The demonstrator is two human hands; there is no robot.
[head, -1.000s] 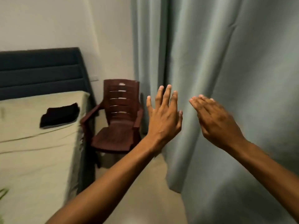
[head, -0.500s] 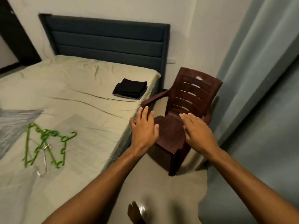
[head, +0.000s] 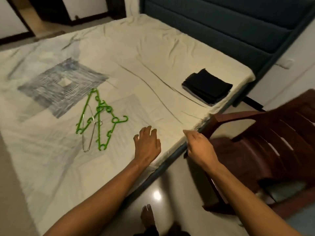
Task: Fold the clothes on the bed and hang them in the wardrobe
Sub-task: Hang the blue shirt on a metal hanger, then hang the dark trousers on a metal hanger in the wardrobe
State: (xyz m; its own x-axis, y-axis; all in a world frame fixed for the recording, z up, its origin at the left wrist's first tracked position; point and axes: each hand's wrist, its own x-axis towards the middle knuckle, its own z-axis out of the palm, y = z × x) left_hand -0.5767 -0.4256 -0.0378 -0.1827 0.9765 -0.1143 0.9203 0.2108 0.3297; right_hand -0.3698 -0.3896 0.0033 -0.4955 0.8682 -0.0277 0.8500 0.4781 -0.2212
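Note:
A folded stack of dark clothes lies near the bed's right edge, close to the headboard. Green plastic hangers and a thin wire hanger lie together on the cream sheet of the bed. My left hand hovers over the bed's near edge with fingers spread, holding nothing. My right hand reaches out just past the bed's edge, fingers relaxed and empty. Both hands are well short of the clothes and to the right of the hangers.
A brown plastic chair stands right beside the bed, under my right arm. The dark padded headboard runs along the top right. A glossy floor and my bare foot are below. A dark doorway is at the top left.
My view has swung left and down from the curtain and chair to the bed. Both open hands have moved with it, from in front of the chair to the bed's edge.

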